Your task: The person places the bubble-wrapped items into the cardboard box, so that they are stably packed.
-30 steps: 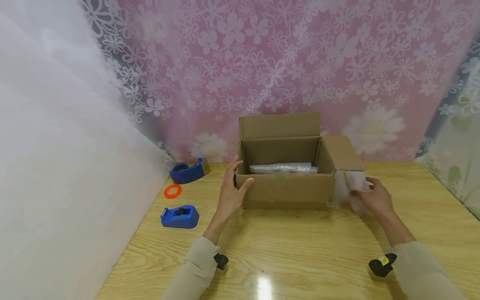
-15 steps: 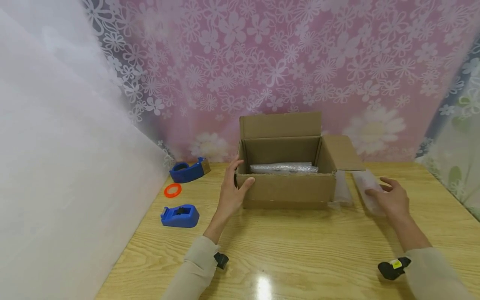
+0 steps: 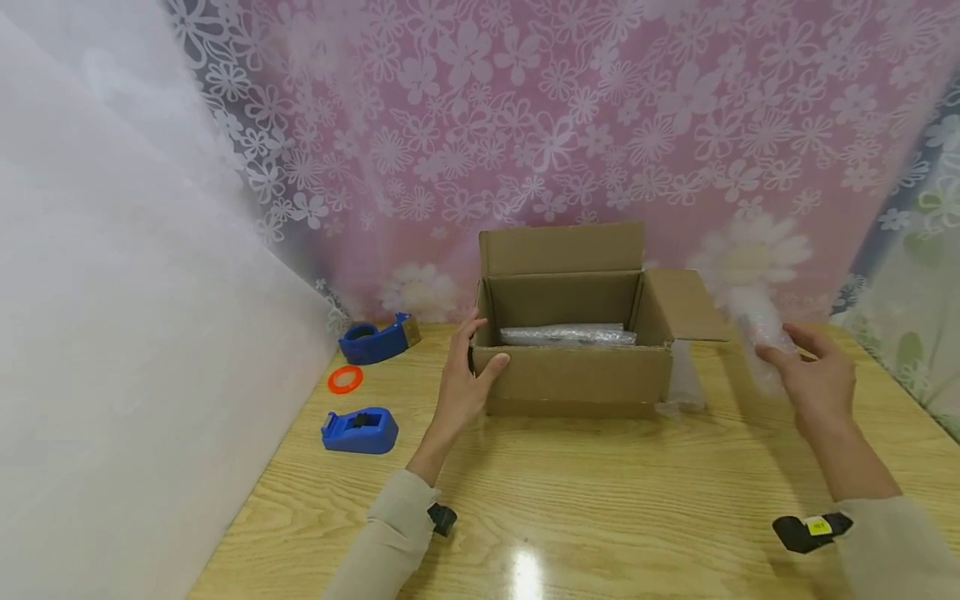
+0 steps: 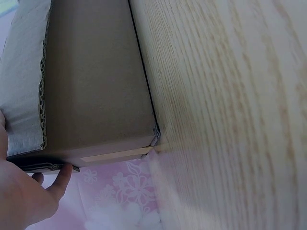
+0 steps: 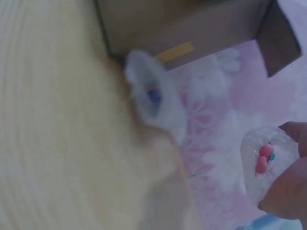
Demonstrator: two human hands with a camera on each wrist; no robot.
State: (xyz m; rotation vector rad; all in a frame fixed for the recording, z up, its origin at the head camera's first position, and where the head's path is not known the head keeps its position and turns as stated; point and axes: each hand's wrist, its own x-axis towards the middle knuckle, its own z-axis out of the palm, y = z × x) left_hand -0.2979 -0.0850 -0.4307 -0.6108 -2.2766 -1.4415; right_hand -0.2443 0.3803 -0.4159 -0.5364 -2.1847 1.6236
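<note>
Pinching a bubble roll (image 3: 761, 329), the right hand (image 3: 821, 379) is out beside the open box (image 3: 577, 379) that the left hand (image 3: 465, 379) grips. Bubble wrap (image 3: 566, 335) is already inside; another roll (image 3: 684, 379) is still out.

Right hand (image 5: 290, 189) cropped by wrist-view edge, bubble-wrap sleeve (image 5: 173, 115) blurred, contents (image 5: 154, 95) perhaps bluish

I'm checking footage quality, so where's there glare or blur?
Head: white glare on the table near the bottom edge. Right wrist: the plastic sleeve beside the box blurred, the bubble-wrap roll in the right hand sharper. Left wrist: pale table, dimmer box.
</note>
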